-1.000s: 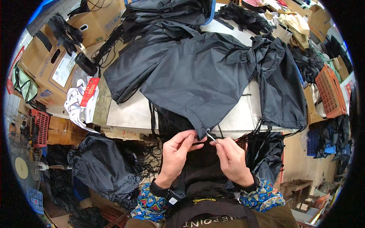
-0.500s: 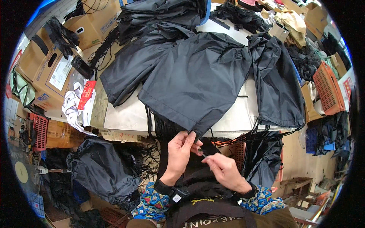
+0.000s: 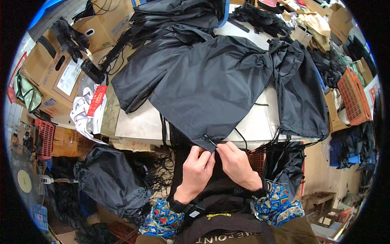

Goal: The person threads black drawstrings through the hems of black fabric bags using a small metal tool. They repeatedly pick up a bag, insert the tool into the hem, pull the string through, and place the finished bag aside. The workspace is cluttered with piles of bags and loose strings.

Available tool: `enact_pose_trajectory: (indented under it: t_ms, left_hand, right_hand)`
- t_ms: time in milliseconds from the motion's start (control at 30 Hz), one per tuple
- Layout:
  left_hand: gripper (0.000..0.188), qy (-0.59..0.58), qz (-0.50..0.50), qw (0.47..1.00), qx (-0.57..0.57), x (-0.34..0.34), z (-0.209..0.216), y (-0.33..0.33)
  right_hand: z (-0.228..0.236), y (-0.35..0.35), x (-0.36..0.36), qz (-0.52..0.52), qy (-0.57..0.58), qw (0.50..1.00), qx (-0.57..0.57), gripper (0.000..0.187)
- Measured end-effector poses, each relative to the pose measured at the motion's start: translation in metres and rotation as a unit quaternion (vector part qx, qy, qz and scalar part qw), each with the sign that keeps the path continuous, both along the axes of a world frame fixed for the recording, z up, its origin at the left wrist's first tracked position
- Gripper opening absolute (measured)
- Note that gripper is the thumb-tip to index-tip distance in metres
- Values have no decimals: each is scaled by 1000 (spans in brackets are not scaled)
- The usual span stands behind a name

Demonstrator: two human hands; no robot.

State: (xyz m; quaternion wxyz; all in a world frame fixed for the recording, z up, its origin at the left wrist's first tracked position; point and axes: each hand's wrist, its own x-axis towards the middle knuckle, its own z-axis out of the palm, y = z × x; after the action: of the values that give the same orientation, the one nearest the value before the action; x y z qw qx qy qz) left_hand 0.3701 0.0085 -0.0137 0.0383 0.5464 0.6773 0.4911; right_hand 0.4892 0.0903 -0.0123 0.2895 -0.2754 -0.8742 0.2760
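Observation:
A black nylon drawstring bag (image 3: 211, 85) lies over the front edge of the white table, one corner pointing toward me. My left hand (image 3: 198, 168) is closed in a pinch on that corner. Just to its right, my right hand (image 3: 239, 166) is closed on a thin metal tool (image 3: 212, 141), whose tip lies against the cloth near the corner. A dark cord loop shows at the tip; whether the tool passes through the cloth I cannot tell. Another black bag (image 3: 298, 93) lies on the right, its cords (image 3: 284, 140) hanging over the edge.
More black bags (image 3: 174, 18) are heaped at the back of the table (image 3: 138, 124). Cardboard boxes (image 3: 50, 81) stand on the left, beside white straps (image 3: 85, 114) and a black spool (image 3: 92, 71). An orange crate (image 3: 354, 95) is at the right. A fan (image 3: 25, 179) stands lower left.
My right hand has moved up and left, bringing the tool to the bag's corner. My left hand has turned and shifted slightly, still pinching the corner, which now lies flatter.

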Motion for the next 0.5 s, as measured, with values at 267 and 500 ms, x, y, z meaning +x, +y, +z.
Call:
enact_pose_trajectory:
  t_ms: [267,500]
  left_hand:
    - [16,-635,-83,760,-106,-16,2,-3]
    - [17,-758,-94,644,-43,-18,13,-2]
  right_hand:
    - [19,-16,23,13,43,999,-6,15]
    - [25,-29,36,-10,-26,1000,0,13]
